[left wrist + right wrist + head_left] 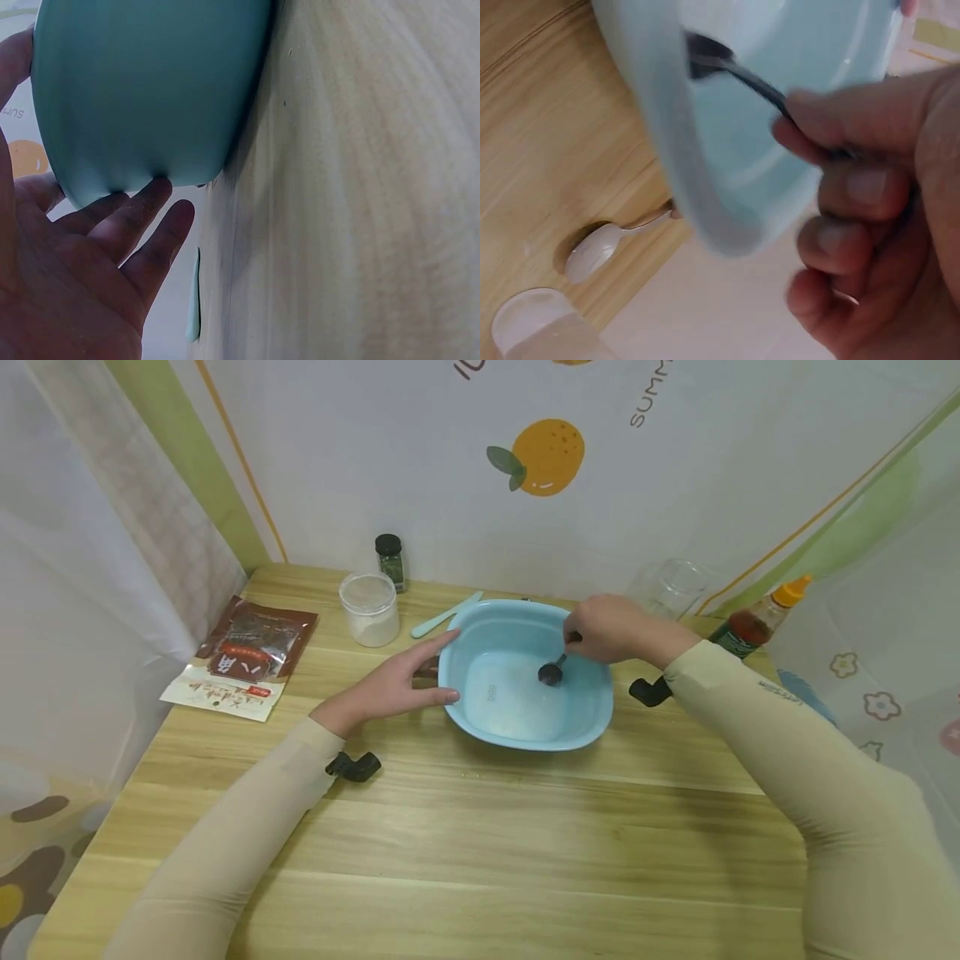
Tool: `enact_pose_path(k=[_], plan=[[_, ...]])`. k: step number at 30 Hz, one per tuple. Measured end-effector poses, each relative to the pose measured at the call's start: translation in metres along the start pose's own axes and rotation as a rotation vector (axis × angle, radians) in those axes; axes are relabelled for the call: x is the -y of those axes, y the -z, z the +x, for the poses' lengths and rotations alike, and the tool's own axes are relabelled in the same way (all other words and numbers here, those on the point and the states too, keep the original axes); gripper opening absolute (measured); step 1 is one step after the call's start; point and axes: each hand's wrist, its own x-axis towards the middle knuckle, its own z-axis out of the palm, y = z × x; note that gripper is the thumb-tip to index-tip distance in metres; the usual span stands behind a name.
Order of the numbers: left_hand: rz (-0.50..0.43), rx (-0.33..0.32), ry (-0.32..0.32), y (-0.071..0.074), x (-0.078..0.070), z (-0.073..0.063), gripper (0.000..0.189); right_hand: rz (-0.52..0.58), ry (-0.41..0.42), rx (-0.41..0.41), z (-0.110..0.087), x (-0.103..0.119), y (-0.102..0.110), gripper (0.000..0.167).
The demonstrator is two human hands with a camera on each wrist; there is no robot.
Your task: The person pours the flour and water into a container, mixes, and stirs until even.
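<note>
A light-blue basin [528, 743] stands on the wooden table, with a whitish patch on its floor. My left hand [393, 689] holds its left side, thumb and forefinger spread along the rim. In the left wrist view, the other fingers [154, 196] rest against the outer wall. My right hand [606, 628] reaches over the right rim and grips a dark spoon [551, 674], its bowl down inside the basin. In the right wrist view, thumb and forefinger pinch the spoon's thin handle [757, 84] while the other fingers curl below.
Left of the basin are a jar of white powder [371, 614], a black-capped spice jar [390, 562], a pale-blue spatula [447, 615] and a brown food packet [247, 656]. At right stand a clear glass [678, 585] and a yellow-capped sauce bottle [753, 622]; a metal spoon [594, 251] lies nearby.
</note>
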Motion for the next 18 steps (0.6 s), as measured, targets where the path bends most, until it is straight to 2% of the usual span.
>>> enact_pose_path(k=[3,6,10,13,15,18], plan=[[-0.006,-0.002,0.001,0.001,-0.001,0.000,0.099,0.012,0.051,0.098,-0.003,0.008,0.002,0.014],[-0.007,-0.003,0.004,0.001,-0.002,-0.001,0.099,0.084,0.121,0.166,-0.002,0.016,0.000,0.016],[-0.010,-0.004,0.002,0.001,-0.001,-0.001,0.099,0.184,0.179,0.132,0.006,0.021,-0.006,0.016],[-0.013,-0.002,-0.003,0.001,0.000,-0.001,0.100,0.189,0.123,0.049,0.011,0.018,-0.008,0.017],[-0.014,0.000,-0.005,0.001,0.001,-0.001,0.100,0.141,0.057,-0.006,0.011,0.013,-0.006,0.018],[-0.015,0.006,-0.006,0.000,0.000,0.000,0.100,0.057,-0.028,-0.035,0.008,0.005,-0.002,0.017]])
